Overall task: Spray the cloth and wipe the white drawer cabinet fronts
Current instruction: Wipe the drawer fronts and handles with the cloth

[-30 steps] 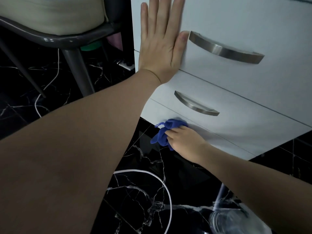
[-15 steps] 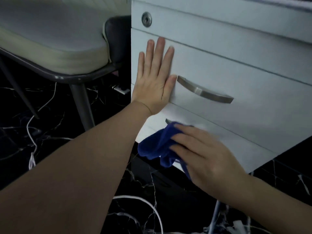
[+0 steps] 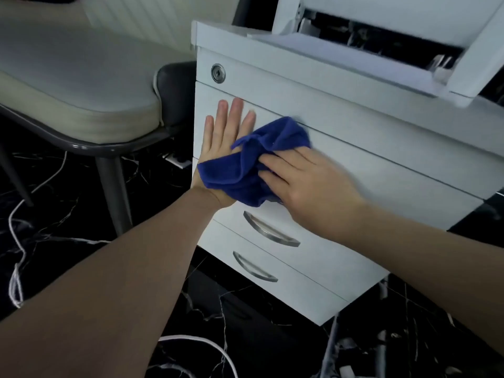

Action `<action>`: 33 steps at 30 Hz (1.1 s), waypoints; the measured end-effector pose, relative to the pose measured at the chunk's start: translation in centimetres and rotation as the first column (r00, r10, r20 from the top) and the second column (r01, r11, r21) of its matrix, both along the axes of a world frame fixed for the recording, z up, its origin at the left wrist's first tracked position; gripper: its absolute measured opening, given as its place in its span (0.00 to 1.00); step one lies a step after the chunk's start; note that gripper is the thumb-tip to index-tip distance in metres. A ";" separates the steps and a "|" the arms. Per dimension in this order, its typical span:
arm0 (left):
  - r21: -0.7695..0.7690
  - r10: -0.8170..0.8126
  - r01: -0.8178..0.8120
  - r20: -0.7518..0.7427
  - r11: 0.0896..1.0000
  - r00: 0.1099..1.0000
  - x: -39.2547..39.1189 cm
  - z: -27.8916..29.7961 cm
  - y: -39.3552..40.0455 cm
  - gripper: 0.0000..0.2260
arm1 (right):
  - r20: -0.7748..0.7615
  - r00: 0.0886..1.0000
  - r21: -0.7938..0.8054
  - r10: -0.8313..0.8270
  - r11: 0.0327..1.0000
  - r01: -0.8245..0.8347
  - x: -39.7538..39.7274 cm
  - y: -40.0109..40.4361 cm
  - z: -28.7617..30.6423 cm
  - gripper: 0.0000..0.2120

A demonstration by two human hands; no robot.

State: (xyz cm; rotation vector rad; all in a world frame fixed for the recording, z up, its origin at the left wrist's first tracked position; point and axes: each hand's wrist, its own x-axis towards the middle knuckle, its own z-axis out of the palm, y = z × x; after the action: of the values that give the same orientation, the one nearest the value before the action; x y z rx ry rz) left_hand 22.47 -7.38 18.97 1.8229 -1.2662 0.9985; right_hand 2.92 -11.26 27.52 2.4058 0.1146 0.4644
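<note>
The white drawer cabinet (image 3: 387, 148) stands in front of me with three drawer fronts and a round lock (image 3: 218, 73) near its top left corner. My left hand (image 3: 222, 137) lies flat, fingers spread, on the top drawer front near its left edge. My right hand (image 3: 308, 184) presses a crumpled blue cloth (image 3: 253, 159) against the same drawer front; the cloth overlaps my left hand's palm and thumb side. The top drawer's handle is hidden behind cloth and hand. Two curved metal handles (image 3: 270, 230) (image 3: 253, 267) show on the lower drawers.
A padded chair (image 3: 81, 105) with a grey leg (image 3: 113, 192) stands close to the left of the cabinet. White cables (image 3: 16, 241) trail over the black marbled floor (image 3: 272, 336). A white desk frame (image 3: 409, 50) overhangs the cabinet top. No spray bottle shows.
My right hand has lifted the cloth from the bottom drawer's edge up to the top drawer front. My view has tilted up; the left hand stays flat on the top drawer.
</note>
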 end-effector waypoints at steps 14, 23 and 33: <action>0.205 -0.106 0.107 -0.016 0.973 0.994 0.0 0.7 1.9 0.31 | -0.007 1.000 0.038 0.020 0.999 -0.020 0.3 -0.2 -0.4 0.18; 0.231 -0.078 0.079 -0.015 0.970 0.997 -0.3 0.8 2.2 0.32 | -0.058 0.995 0.028 0.082 0.996 -0.080 0.0 -0.6 0.3 0.15; 0.154 -0.184 0.193 -0.070 0.969 0.980 -0.4 0.9 2.5 0.27 | -0.101 0.992 0.076 0.075 0.995 -0.068 -4.1 -1.0 1.1 0.18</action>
State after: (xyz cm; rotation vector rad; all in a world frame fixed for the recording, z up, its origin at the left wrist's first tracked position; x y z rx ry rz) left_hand 22.11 -4.85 19.89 1.7956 -1.4902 0.7563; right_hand -1.19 -12.27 28.66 2.5036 0.2342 0.3818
